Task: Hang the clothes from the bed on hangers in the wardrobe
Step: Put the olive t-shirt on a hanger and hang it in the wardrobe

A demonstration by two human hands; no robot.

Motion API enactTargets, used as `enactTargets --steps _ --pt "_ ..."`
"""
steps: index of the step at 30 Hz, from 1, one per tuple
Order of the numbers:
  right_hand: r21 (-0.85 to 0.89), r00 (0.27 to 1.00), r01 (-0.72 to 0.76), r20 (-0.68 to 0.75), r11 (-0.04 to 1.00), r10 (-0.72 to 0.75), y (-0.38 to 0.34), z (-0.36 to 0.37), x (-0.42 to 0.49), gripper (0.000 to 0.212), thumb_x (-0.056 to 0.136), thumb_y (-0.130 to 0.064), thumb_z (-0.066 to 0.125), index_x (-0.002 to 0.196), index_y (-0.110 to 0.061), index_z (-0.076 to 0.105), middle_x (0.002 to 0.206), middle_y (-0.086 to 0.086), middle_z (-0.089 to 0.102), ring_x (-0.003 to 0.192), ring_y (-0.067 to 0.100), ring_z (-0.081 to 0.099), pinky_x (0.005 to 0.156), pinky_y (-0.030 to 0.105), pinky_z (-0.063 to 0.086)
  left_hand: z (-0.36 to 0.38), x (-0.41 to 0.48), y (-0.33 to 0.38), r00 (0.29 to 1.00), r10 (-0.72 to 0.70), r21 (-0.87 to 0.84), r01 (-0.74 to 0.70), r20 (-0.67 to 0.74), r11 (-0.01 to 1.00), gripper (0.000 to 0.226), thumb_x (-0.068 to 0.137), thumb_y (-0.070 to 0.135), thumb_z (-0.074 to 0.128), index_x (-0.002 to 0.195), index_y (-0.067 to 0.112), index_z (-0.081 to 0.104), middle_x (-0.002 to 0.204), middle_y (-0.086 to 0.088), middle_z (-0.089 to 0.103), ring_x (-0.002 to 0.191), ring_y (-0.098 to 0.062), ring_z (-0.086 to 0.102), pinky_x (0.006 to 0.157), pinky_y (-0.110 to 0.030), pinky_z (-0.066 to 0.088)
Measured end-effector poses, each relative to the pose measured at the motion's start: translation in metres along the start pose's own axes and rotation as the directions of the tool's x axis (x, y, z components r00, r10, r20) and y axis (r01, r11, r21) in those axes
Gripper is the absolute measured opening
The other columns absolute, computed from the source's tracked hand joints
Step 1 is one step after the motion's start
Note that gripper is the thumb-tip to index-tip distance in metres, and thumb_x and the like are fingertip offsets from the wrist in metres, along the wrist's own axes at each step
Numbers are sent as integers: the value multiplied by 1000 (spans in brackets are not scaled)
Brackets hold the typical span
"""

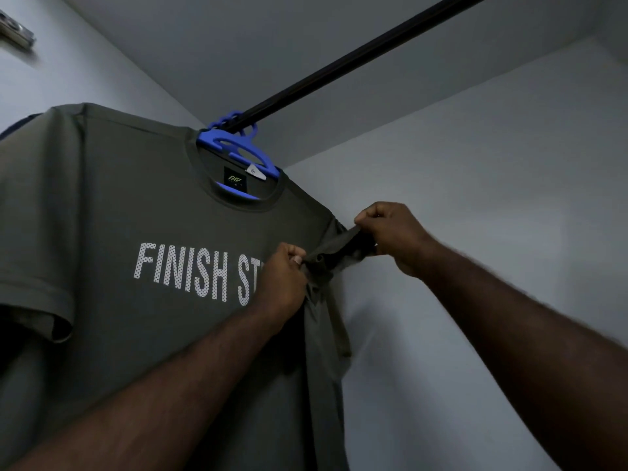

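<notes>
An olive-grey T-shirt (129, 205) with white lettering hangs on a blue plastic hanger (238, 147), which is hooked over the black wardrobe rail (356, 52). My left hand (282, 283) pinches the bunched cloth of the shirt's right sleeve (334, 246) near the chest. My right hand (394, 232) grips the outer end of that same sleeve, stretched between both hands. The hand covers part of the lettering.
White wardrobe walls (475, 198) close in at the right and behind, with the ceiling panel above the rail. A metal fitting (15, 28) sits at the upper left. A dark garment edge shows behind the shirt's left shoulder.
</notes>
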State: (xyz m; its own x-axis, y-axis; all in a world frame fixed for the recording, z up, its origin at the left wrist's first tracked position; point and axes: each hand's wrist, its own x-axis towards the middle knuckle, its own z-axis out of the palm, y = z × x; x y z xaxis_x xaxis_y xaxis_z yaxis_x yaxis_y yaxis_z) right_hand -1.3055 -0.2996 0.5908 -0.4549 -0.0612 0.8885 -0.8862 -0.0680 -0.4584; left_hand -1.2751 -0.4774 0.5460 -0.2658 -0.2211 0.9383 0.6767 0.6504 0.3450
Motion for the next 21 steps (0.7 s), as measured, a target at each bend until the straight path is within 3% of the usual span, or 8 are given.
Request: enactTargets --steps 3,5,8,11,16,19,21 --pt "-56 999 48 20 997 -47 -6 -9 5 22 94 1 49 78 -11 60 78 8 60 71 19 59 59 33 55 -2 0 -1 992 128 93 -128 5 987 17 99 1 42 102 6 58 94 -1 59 87 -15 53 72 -21 35" --pt "-238 989 140 86 961 -122 -10 -17 8 22 88 7 50 82 -10 62 78 5 61 73 16 58 61 26 49 -2 -1 -1 979 201 137 -201 14 970 18 99 0 42 102 5 59 92 2 58 86 -14 54 72 -20 34" --pt "-568 978 204 158 797 -138 -14 -30 16 25 82 10 57 91 -11 66 82 1 62 79 15 58 61 18 43 -4 -3 0 962 270 160 -274 49 948 17 99 0 44 97 6 60 89 1 60 83 -14 54 70 -22 35" --pt "-726 977 162 23 668 -211 -15 -44 22 25 83 9 56 95 -8 71 91 6 64 83 17 58 64 20 42 -4 -4 -2 940 323 173 -338 107 925 19 99 3 45 92 16 57 85 -2 63 79 -18 57 71 -30 40" --pt "-556 942 163 -156 815 -296 -10 -54 16 29 87 6 46 89 -11 69 87 10 68 63 15 61 51 15 47 4 -8 4 911 265 202 -337 316 919 12 100 20 48 94 17 57 78 5 61 73 -15 56 72 -31 45" --pt "-477 943 230 -106 849 -315 -15 -49 10 28 93 0 46 96 -16 68 82 -1 65 63 8 56 54 14 43 0 0 31 922 171 149 -235 347 961 38 103 38 40 97 6 59 86 -8 63 80 -22 61 81 -42 50" --pt "-432 941 269 -71 861 -330 -21 -43 4 28 93 0 49 107 -17 66 76 2 65 60 12 57 56 22 46 -2 16 60 933 51 25 -64 357 998 57 101 51 31 111 2 59 96 -12 65 86 -23 64 81 -43 54"
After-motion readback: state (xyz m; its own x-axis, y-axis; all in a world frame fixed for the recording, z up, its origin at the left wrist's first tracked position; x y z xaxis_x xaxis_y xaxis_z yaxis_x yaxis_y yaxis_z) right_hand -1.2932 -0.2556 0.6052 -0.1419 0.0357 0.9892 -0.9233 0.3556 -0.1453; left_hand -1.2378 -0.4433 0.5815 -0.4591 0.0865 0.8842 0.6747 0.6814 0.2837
